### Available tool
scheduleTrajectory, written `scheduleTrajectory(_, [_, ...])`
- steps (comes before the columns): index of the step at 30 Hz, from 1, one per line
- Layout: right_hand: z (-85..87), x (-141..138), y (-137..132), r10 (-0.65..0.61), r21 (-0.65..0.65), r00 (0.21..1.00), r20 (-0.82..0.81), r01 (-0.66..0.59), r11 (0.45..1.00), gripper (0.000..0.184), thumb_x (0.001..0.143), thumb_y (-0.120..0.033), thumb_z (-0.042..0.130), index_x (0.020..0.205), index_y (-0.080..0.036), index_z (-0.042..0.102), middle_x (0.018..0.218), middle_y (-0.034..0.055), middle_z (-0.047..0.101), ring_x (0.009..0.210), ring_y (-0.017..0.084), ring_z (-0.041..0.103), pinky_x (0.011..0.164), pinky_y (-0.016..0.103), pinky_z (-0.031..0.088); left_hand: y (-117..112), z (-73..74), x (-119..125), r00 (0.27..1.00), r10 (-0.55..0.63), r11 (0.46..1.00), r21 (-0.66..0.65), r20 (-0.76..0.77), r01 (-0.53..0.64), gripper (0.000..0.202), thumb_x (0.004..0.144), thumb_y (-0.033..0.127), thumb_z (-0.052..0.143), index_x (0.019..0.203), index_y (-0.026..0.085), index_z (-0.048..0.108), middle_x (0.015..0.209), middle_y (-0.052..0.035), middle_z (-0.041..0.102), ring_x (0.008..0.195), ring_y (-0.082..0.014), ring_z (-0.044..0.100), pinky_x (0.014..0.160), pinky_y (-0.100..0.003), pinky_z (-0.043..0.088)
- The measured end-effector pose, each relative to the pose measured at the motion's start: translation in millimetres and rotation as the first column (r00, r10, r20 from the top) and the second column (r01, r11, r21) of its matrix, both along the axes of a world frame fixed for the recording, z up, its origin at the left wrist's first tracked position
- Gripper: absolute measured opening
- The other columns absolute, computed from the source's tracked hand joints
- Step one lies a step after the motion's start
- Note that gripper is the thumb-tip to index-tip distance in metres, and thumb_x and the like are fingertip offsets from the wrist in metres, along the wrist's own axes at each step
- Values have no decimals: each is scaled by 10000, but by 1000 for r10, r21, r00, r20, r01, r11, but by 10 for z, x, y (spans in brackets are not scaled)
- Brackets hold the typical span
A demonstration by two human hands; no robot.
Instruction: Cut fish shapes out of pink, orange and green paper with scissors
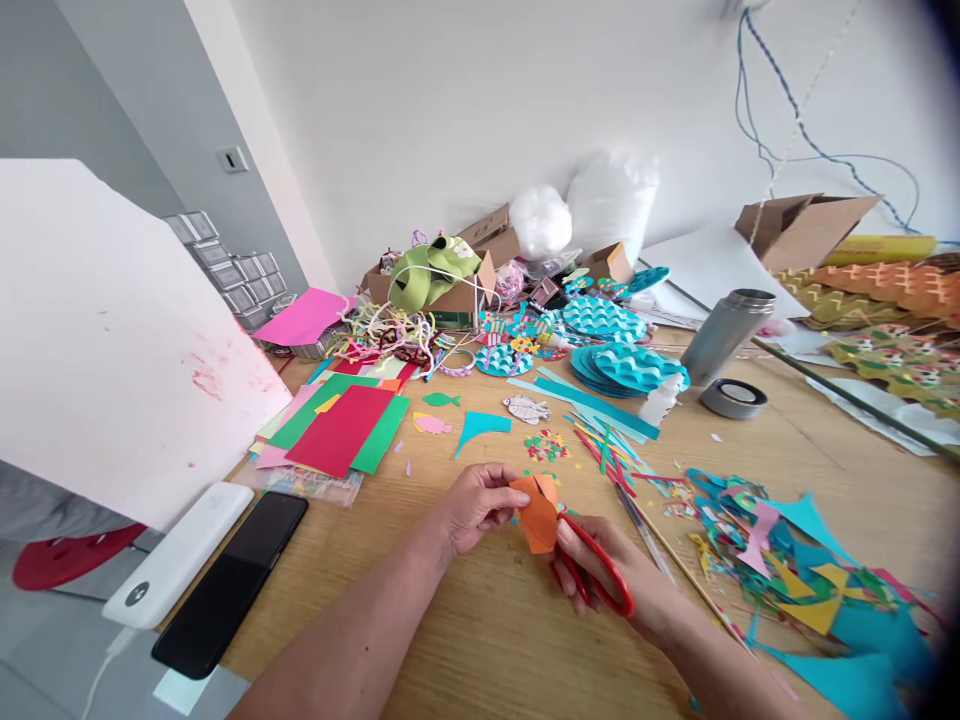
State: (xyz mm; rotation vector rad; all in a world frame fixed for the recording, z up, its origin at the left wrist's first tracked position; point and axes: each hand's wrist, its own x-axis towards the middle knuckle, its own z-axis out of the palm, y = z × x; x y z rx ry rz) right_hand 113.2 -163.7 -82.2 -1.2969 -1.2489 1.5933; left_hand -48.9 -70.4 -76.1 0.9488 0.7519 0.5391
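Observation:
My left hand (484, 505) pinches the left edge of a small piece of orange paper (537, 525), which has a pencil-like line drawn across it. In my right hand (600, 570) is a pair of red-handled scissors (611, 580), its fingers through the loops. The blades are mostly hidden at the paper's right edge. Just beyond my hands lie a heap of tiny paper dots (547, 445), a blue paper offcut (482, 428), a pink and yellow paper fish (433, 424), a green paper fish (441, 399) and a grey fish cutout (526, 408).
Coloured sheets (341, 430), a black phone (232, 585) and a white power bank (180, 555) lie left. Blue wavy paper discs (626, 370), a glue bottle (661, 402) and a steel flask (727, 338) stand behind. Paper scraps (810, 575) cover the right; a thin stick (694, 575) lies beside my right forearm.

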Motion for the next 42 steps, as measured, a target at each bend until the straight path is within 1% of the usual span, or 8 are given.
scheduleTrajectory(3, [13, 12, 0, 13, 29, 1000, 9, -14, 1000, 581, 768, -729, 558, 645, -162, 523, 490, -27, 526, 383, 71, 462, 401, 186, 271, -14, 3, 12, 1000, -30, 1000, 10, 1, 30, 342, 522, 308, 808, 735, 139, 602, 580, 49, 537, 407, -20, 339, 422, -218, 114])
scheduleTrajectory(6, [29, 23, 6, 27, 35, 999, 37, -29, 999, 605, 754, -746, 555, 617, -158, 519, 474, -22, 516, 375, 73, 455, 393, 188, 254, -28, -5, 26, 1000, -25, 999, 46, -13, 25, 322, 567, 336, 794, 734, 129, 612, 570, 50, 515, 426, -20, 335, 434, -210, 151])
scheduleTrajectory(11, [26, 23, 14, 7, -4, 1000, 14, -7, 1000, 602, 732, -754, 570, 723, -153, 553, 518, -20, 552, 396, 84, 494, 384, 180, 256, -36, -30, 36, 999, 37, 997, 69, -14, -36, 323, 582, 358, 791, 701, 140, 586, 541, 51, 501, 425, -31, 330, 425, -212, 138])
scheduleTrajectory(18, [16, 17, 6, -13, -51, 1000, 6, 13, 999, 619, 698, -771, 584, 726, -153, 549, 501, -30, 541, 380, 78, 486, 375, 174, 247, -49, -25, 52, 998, 64, 996, 64, -8, -64, 354, 559, 376, 800, 688, 146, 565, 520, 58, 490, 418, -35, 340, 415, -211, 129])
scheduleTrajectory(28, [15, 9, 11, -3, -41, 1000, -9, 2, 999, 636, 696, -779, 582, 732, -145, 553, 487, -28, 536, 358, 73, 473, 358, 172, 236, -55, -21, 42, 999, 12, 998, 64, -36, -9, 340, 575, 389, 776, 688, 147, 564, 540, 57, 470, 438, -37, 337, 420, -212, 120])
scheduleTrajectory(34, [55, -17, -8, 4, -30, 1000, -11, -4, 1000, 636, 706, -783, 570, 728, -147, 547, 492, -28, 536, 374, 82, 496, 389, 185, 312, -34, -18, 21, 999, -29, 998, 56, -43, 31, 368, 580, 412, 774, 742, 144, 582, 581, 52, 483, 459, -39, 352, 433, -209, 139])
scheduleTrajectory(38, [155, -45, -2, -3, -15, 1000, -11, 3, 1000, 646, 729, -794, 526, 720, -148, 534, 499, -22, 538, 369, 76, 488, 377, 182, 292, 25, 85, 15, 997, -56, 997, 50, -60, 59, 336, 587, 396, 754, 713, 154, 557, 545, 56, 482, 450, -45, 368, 434, -202, 162])
scheduleTrajectory(42, [344, -15, 47, -3, -14, 1000, -2, 3, 1000, 633, 745, -773, 534, 751, -141, 545, 501, -24, 533, 365, 74, 490, 366, 173, 274, 156, 342, 32, 983, -156, 976, 136, -96, 168, 293, 607, 380, 724, 668, 158, 542, 487, 59, 461, 403, -43, 326, 409, -208, 160])
